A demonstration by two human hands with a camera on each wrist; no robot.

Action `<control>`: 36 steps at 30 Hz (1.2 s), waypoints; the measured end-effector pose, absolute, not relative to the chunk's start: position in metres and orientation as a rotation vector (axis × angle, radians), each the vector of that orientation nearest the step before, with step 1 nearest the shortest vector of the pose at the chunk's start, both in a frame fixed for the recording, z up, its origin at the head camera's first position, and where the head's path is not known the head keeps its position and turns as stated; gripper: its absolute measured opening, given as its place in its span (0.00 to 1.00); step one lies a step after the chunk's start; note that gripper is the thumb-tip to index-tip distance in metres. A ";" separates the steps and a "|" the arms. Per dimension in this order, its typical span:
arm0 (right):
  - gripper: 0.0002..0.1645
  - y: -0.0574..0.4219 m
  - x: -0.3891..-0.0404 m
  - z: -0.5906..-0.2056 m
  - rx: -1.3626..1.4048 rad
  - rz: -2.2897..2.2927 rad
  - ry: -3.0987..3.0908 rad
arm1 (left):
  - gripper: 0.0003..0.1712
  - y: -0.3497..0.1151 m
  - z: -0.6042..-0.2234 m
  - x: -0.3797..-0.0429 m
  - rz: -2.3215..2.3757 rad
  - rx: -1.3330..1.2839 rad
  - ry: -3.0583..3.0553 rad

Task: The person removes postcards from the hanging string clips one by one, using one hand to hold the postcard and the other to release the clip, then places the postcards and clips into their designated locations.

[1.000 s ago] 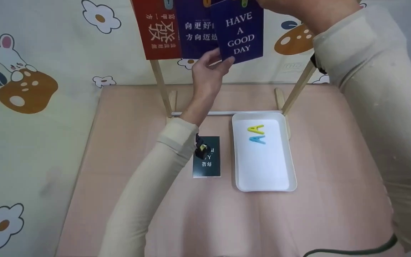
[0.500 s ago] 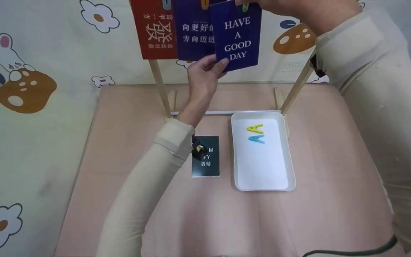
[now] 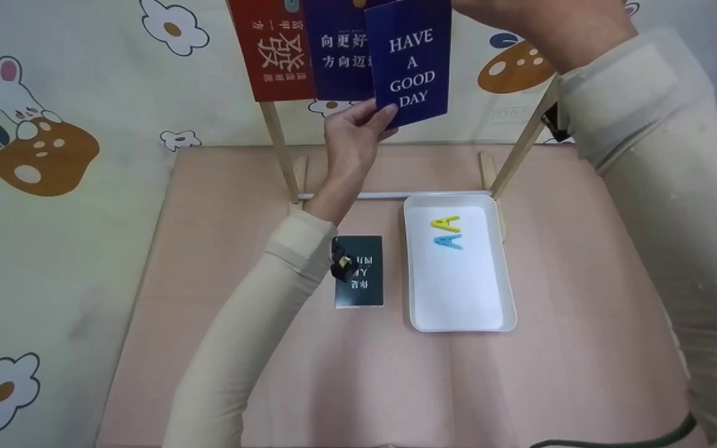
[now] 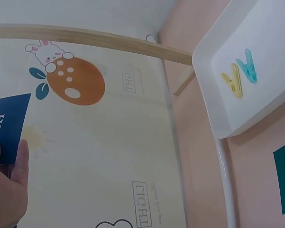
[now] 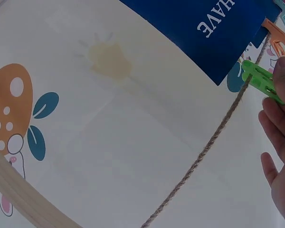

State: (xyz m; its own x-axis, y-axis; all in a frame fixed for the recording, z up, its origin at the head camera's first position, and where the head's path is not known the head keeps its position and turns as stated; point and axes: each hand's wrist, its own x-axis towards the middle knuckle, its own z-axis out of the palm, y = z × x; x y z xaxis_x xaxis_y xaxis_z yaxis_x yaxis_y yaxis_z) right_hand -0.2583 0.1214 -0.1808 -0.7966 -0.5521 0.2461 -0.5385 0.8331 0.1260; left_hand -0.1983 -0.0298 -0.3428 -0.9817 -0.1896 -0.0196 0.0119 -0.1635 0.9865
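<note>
My left hand [image 3: 352, 140] pinches the lower left corner of a blue card [image 3: 411, 68] printed "HAVE A GOOD DAY". Between the thumb and fingers of my right hand [image 5: 281, 109] is a green clothespin [image 5: 260, 80], its tip at a twine line [image 5: 199, 159]. A small gap shows between that tip and the card's upper corner. To the card's left hang a red card [image 3: 281, 56] and another blue card [image 3: 340, 59], partly covered by the held one. An orange clothespin [image 5: 279, 35] sits on the twine. In the head view, the right hand's fingertips are out of frame.
A white tray [image 3: 461, 298] holds a yellow clothespin [image 3: 445, 224] and a blue clothespin [image 3: 448, 242]. Left of it lies a dark green card [image 3: 358, 295]. Wooden posts [image 3: 526, 140] and a white crossbar [image 3: 383, 196] form the stand, with a patterned wall behind.
The held blue card has shifted slightly left and down with my left hand. The green clothespin, earlier seen at its top edge in the head view, no longer shows there.
</note>
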 end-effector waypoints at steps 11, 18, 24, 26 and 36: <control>0.27 0.126 -0.238 -0.187 0.906 0.119 -2.650 | 0.16 -0.038 -0.354 -0.188 -2.307 0.223 -2.015; 0.30 0.134 -0.233 -0.198 1.052 0.269 -2.424 | 0.17 -0.041 -0.364 -0.180 -2.323 0.249 -2.075; 0.32 0.140 -0.233 -0.207 1.013 0.356 -2.353 | 0.16 -0.039 -0.370 -0.173 -2.325 0.234 -2.105; 0.32 0.140 -0.234 -0.209 1.007 0.368 -2.332 | 0.15 -0.038 -0.371 -0.171 -2.322 0.229 -2.117; 0.29 0.138 -0.238 -0.219 1.046 0.360 -2.251 | 0.15 -0.041 -0.379 -0.167 -2.371 0.257 -2.071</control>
State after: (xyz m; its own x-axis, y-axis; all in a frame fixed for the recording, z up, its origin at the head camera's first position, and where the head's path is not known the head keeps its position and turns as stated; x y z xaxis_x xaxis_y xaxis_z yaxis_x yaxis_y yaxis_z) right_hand -0.2375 0.1378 -0.2189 -0.4921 -0.5910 0.6392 -0.7609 0.6488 0.0141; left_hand -0.1667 -0.0413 -0.3795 -0.9866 -0.0939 -0.1336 -0.1198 -0.1401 0.9829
